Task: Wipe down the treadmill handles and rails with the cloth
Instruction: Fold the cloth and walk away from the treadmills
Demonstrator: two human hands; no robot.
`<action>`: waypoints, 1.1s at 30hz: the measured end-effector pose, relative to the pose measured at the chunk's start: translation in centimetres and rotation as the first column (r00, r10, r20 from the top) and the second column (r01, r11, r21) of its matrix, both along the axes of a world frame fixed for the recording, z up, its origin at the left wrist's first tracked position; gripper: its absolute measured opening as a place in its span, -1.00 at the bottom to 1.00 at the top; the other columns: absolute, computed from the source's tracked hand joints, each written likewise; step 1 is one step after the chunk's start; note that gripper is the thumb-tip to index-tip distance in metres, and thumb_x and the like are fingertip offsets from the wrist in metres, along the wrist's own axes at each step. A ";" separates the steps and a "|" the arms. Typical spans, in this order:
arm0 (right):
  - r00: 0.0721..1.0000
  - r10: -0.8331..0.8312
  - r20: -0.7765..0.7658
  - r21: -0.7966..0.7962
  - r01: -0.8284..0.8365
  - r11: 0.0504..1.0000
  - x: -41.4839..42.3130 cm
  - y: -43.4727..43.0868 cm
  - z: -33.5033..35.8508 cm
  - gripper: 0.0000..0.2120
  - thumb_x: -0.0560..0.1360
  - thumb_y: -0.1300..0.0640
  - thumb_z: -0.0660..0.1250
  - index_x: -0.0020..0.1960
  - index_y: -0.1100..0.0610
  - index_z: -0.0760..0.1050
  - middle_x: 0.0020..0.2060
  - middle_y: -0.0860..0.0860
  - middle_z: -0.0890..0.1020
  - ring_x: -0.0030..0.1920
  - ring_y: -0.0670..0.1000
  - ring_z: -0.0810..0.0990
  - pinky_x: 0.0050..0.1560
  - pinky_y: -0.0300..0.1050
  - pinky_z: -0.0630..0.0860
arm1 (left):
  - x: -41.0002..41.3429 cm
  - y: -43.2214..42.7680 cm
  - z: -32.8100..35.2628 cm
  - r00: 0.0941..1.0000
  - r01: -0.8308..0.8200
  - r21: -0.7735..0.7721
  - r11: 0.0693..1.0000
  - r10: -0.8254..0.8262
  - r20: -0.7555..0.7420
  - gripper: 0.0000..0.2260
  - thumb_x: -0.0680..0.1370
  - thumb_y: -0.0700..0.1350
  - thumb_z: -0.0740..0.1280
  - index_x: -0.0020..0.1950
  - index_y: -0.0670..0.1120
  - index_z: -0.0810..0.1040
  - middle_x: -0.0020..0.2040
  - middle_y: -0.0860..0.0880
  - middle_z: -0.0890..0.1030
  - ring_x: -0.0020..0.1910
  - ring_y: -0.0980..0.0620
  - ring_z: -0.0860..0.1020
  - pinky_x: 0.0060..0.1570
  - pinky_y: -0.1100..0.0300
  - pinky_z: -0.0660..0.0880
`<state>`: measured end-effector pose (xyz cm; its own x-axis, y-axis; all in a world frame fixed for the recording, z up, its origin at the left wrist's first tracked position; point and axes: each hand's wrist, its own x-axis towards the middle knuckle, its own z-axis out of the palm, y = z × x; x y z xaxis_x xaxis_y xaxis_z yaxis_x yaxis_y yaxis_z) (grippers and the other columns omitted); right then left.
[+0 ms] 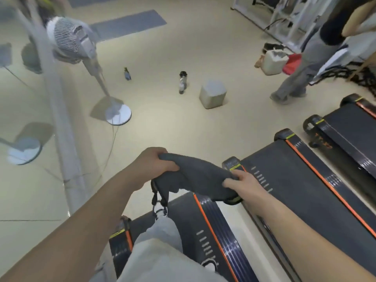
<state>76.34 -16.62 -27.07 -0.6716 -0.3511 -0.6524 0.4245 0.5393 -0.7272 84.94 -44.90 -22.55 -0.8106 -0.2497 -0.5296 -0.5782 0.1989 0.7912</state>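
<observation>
A dark grey cloth (195, 176) is stretched between both my hands above the rear end of a black treadmill (215, 231) with orange stripes. My left hand (152, 163) grips the cloth's left end; black cords with clips hang below it. My right hand (244, 184) pinches the cloth's right end over the treadmill's side rail. No handles or upright rails are in view. My grey-trousered leg stands on the treadmill deck at the bottom.
Two more treadmills (305, 180) (350, 127) lie to the right. A white pedestal fan (71, 39) stands at left beside a mirror edge (61, 119). Two bottles (182, 82) (127, 74), a grey cube stool (212, 93), a white jug (273, 62) and a standing person (301, 64) occupy the floor ahead.
</observation>
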 end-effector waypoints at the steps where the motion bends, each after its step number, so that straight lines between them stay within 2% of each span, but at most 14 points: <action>1: 1.000 -0.023 0.001 -0.011 0.023 1.000 -1.6 -2.1 0.0 -0.60 0.25 -0.02 0.44 -0.02 0.22 0.60 -0.16 0.12 0.70 -0.12 0.16 0.67 -0.09 0.12 0.57 | -0.5 -1.9 -0.1 1.000 -0.018 0.025 1.000 0.017 0.014 -0.85 0.45 -0.19 0.52 -0.18 -0.14 0.55 -0.34 0.03 0.58 -0.37 0.12 0.55 -0.32 0.23 0.43; 3: 0.996 -0.088 0.009 -0.055 0.089 0.995 -4.5 -6.5 0.2 -0.60 0.28 -0.05 0.47 0.02 0.18 0.65 -0.03 0.16 0.74 0.05 0.22 0.71 0.12 0.21 0.61 | -1.8 -5.7 -0.1 0.999 -0.027 0.074 0.997 0.024 0.047 -0.77 0.38 -0.16 0.52 -0.06 -0.20 0.57 -0.26 -0.01 0.62 -0.28 0.05 0.58 -0.21 0.15 0.46; 5: 0.982 -0.180 0.057 -0.089 0.184 0.979 -7.5 -10.8 0.3 -0.69 0.39 0.04 0.50 0.04 0.21 0.66 0.02 0.20 0.73 0.05 0.22 0.71 0.09 0.11 0.60 | -3.6 -9.6 0.0 0.997 -0.032 0.098 0.995 0.024 0.078 -0.69 0.31 -0.15 0.47 0.00 -0.20 0.55 -0.23 -0.01 0.61 -0.23 -0.01 0.57 -0.15 0.08 0.45; 8: 0.942 -0.287 0.174 -0.103 0.307 0.946 -11.5 -16.2 0.5 -0.71 0.45 0.13 0.53 0.10 0.26 0.66 0.04 0.21 0.73 0.03 0.16 0.69 -0.06 -0.02 0.57 | -6.9 -15.1 -0.2 0.994 -0.106 0.104 0.989 0.101 0.053 -0.78 0.32 -0.21 0.43 -0.07 -0.16 0.53 -0.28 0.01 0.58 -0.26 -0.01 0.54 -0.19 0.08 0.43; 10: 0.909 -0.338 0.244 -0.126 0.375 0.918 -13.7 -19.0 0.7 -0.69 0.45 0.13 0.55 0.15 0.23 0.66 0.03 0.16 0.74 0.11 0.18 0.70 0.01 0.01 0.62 | -9.1 -18.3 -0.3 0.983 -0.181 0.122 0.976 0.178 0.034 -0.78 0.33 -0.24 0.45 -0.05 -0.18 0.54 -0.26 -0.03 0.62 -0.25 -0.05 0.58 -0.21 0.03 0.51; 12: 0.885 -0.359 0.296 -0.143 0.413 0.900 -15.8 -21.4 0.8 -0.65 0.45 0.10 0.56 0.18 0.21 0.65 0.04 0.13 0.75 0.12 0.18 0.71 0.17 0.09 0.63 | -11.1 -21.1 -0.5 0.963 -0.270 0.138 0.953 0.267 0.040 -0.74 0.36 -0.23 0.49 0.00 -0.23 0.56 -0.18 -0.13 0.67 -0.19 -0.12 0.65 -0.08 -0.09 0.61; 14: 0.884 -0.347 0.313 -0.141 0.405 0.903 -17.7 -23.4 0.9 -0.65 0.47 0.05 0.56 0.18 0.20 0.65 0.04 0.10 0.75 0.12 0.14 0.71 0.20 0.10 0.62 | -13.1 -23.1 -0.5 0.944 -0.329 0.142 0.933 0.325 0.051 -0.77 0.39 -0.20 0.49 -0.02 -0.23 0.56 -0.16 -0.16 0.68 -0.17 -0.15 0.66 0.01 -0.16 0.64; 18: 0.898 -0.314 0.309 -0.153 0.373 0.915 -22.6 -27.6 -0.1 -0.63 0.45 -0.04 0.53 0.14 0.17 0.68 0.01 0.09 0.74 0.01 0.10 0.67 -0.06 -0.02 0.56 | -18.1 -26.4 -0.6 0.939 -0.343 0.155 0.926 0.340 0.043 -0.71 0.28 -0.09 0.45 -0.09 -0.20 0.53 -0.25 -0.05 0.62 -0.20 -0.08 0.57 -0.12 -0.01 0.48; 19: 0.890 -0.337 0.307 -0.169 0.399 0.901 -24.0 -28.6 -0.5 -0.66 0.43 -0.02 0.51 0.11 0.17 0.69 -0.02 0.10 0.72 -0.03 0.11 0.64 -0.09 -0.02 0.53 | -19.5 -27.2 -0.8 0.938 -0.345 0.166 0.924 0.346 0.024 -0.71 0.28 -0.09 0.44 -0.10 -0.20 0.52 -0.27 -0.04 0.60 -0.22 -0.06 0.55 -0.13 0.03 0.43; 21: 0.859 -0.394 0.327 -0.216 0.474 0.854 -27.1 -30.7 -1.8 -0.77 0.46 0.05 0.47 0.04 0.16 0.70 -0.02 0.11 0.72 -0.02 0.12 0.63 0.03 0.01 0.53 | -22.4 -28.6 -2.0 0.931 -0.352 0.197 0.915 0.363 -0.023 -0.76 0.31 -0.10 0.44 -0.12 -0.17 0.50 -0.28 -0.03 0.60 -0.25 -0.05 0.53 -0.16 0.05 0.40; 24: 0.820 -0.418 0.392 -0.298 0.543 0.785 -32.6 -33.6 -4.7 -0.75 0.55 0.02 0.43 0.09 0.18 0.69 0.04 0.08 0.74 0.10 0.12 0.69 0.28 0.09 0.56 | -28.1 -30.6 -5.4 0.918 -0.348 0.241 0.906 0.382 -0.109 -0.80 0.45 -0.14 0.47 -0.01 -0.18 0.54 -0.17 -0.06 0.65 -0.20 -0.03 0.60 -0.16 0.08 0.45; 26: 0.821 -0.409 0.398 -0.290 0.536 0.793 -36.8 -35.0 -7.9 -0.67 0.58 -0.07 0.40 0.14 0.17 0.67 0.05 0.09 0.75 0.14 0.13 0.69 0.33 0.13 0.53 | -33.0 -32.0 -9.1 0.910 -0.353 0.249 0.902 0.393 -0.132 -0.84 0.55 -0.16 0.46 0.08 -0.18 0.57 -0.10 -0.08 0.67 -0.16 -0.04 0.62 -0.16 0.07 0.46; 30: 0.833 -0.338 0.438 -0.249 0.473 0.845 -46.9 -36.2 -16.3 -0.48 0.54 -0.27 0.39 0.21 0.15 0.68 0.10 0.13 0.73 0.15 0.17 0.70 0.33 0.13 0.52 | -46.4 -33.4 -19.2 0.930 -0.302 0.236 0.924 0.340 -0.142 -0.87 0.60 -0.06 0.44 0.05 -0.09 0.59 -0.09 -0.08 0.68 -0.17 -0.03 0.64 -0.17 0.07 0.52; 33: 0.860 -0.232 0.456 -0.287 0.388 0.876 -54.8 -36.8 -20.4 -0.59 0.57 -0.06 0.42 0.29 0.18 0.64 0.22 0.15 0.68 0.27 0.19 0.64 0.37 0.14 0.49 | -56.4 -34.0 -24.2 0.939 -0.288 0.323 0.902 0.332 -0.090 -0.86 0.62 -0.03 0.43 0.09 -0.07 0.59 -0.05 -0.12 0.67 -0.17 -0.08 0.65 -0.19 0.00 0.60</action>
